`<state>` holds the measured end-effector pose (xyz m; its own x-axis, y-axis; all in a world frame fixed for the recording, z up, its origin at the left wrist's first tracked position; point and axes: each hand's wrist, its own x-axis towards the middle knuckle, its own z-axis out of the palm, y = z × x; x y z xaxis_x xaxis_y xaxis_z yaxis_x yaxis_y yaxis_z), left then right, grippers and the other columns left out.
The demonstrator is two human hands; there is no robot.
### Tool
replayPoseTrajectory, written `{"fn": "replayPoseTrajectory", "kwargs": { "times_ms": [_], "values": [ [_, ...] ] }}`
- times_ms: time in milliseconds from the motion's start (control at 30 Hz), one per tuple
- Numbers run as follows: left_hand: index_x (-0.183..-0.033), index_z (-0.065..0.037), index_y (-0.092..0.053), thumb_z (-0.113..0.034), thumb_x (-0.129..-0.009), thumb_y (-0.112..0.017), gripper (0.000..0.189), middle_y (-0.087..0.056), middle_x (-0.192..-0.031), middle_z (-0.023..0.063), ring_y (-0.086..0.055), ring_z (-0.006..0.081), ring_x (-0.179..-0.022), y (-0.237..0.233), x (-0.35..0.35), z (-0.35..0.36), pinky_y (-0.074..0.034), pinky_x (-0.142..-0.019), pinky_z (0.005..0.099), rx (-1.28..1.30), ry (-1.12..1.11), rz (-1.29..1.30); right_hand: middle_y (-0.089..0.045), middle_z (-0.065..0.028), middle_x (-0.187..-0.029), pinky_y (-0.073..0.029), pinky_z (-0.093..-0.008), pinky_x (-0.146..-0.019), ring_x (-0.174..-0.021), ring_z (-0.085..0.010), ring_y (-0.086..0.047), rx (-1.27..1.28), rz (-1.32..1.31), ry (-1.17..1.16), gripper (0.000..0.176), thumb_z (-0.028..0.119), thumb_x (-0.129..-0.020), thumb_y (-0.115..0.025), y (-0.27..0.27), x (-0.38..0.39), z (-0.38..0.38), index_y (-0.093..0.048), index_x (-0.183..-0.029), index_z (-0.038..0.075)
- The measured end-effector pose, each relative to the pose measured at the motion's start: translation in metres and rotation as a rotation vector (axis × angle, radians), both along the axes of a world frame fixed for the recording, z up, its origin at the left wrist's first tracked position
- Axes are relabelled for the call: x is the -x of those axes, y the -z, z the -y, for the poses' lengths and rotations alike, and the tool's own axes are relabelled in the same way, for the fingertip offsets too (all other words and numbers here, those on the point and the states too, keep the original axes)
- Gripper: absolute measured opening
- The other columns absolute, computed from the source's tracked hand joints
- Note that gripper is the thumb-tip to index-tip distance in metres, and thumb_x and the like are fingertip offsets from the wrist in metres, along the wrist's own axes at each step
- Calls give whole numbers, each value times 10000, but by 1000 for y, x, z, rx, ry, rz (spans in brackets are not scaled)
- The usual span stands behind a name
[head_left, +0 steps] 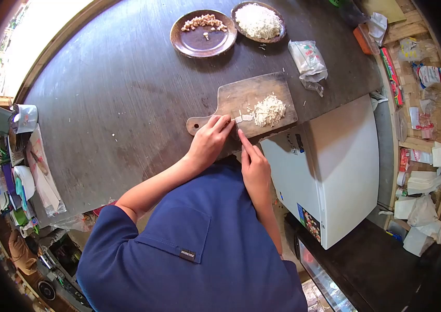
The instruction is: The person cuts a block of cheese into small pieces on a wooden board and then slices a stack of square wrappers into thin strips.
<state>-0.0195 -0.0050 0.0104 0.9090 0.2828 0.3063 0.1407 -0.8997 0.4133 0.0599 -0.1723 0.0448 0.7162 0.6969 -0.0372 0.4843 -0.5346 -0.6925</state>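
Note:
A wooden cutting board (241,93) with a holed handle lies near the table's front edge. On its right part sits a pile of thin white strips (270,111), with a few flat white slices (244,118) beside it. My left hand (211,138) presses its closed fingertips on a small white piece, mostly hidden, at the board's near edge. My right hand (254,164) is closed around a knife, its index finger stretched along the top. Little of the knife shows; its dark blade stands between my fingertips and the slices.
At the back are a brown plate (199,47) with light brown chunks and a plate of white shreds (258,22). A plastic-wrapped white package (308,60) lies right of the board. A white refrigerator or freezer (329,171) stands right of me; another knife (39,163) lies far left.

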Motion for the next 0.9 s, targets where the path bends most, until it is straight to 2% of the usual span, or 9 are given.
{"fn": "replayPoseTrajectory", "kwargs": {
  "times_ms": [100,200,467,667,900],
  "values": [
    [-1289,65,-666,-58,-832,-636,474,-618,-1276,145,-595,292,-1201,4,1,0,-541,-1039,347,2,-13,10,-617,-117,-875,-546,-495,-690,-751,-373,-671,51,-9,-13,535,152,-1055,-608,-5,6,10,-581,-1542,374],
    [-1271,40,-681,-24,-812,-695,463,-630,-1247,126,-615,308,-1177,4,1,2,-552,-1023,373,47,-9,21,-622,-113,-889,-549,-499,-688,-751,-378,-671,136,8,4,541,161,-1054,-607,-8,11,20,-573,-1546,381],
    [-1267,42,-688,-33,-814,-693,460,-637,-1235,123,-613,297,-1179,6,1,-1,-551,-1016,373,35,-1,17,-622,-113,-881,-554,-488,-684,-746,-355,-680,46,27,-21,540,154,-1049,-615,-1,1,3,-584,-1540,377],
    [-1261,35,-692,-19,-814,-687,450,-633,-1209,121,-615,300,-1169,2,0,2,-551,-1011,382,41,-21,26,-615,-118,-863,-536,-478,-672,-741,-352,-676,77,-6,1,524,151,-1055,-621,-15,15,27,-597,-1532,364],
    [-1265,33,-692,-9,-814,-685,452,-627,-1205,118,-614,303,-1154,2,0,-1,-553,-996,382,41,-12,38,-630,-119,-870,-531,-480,-676,-754,-368,-672,26,-16,19,511,151,-1061,-615,1,6,10,-603,-1527,363]
  ]
}}
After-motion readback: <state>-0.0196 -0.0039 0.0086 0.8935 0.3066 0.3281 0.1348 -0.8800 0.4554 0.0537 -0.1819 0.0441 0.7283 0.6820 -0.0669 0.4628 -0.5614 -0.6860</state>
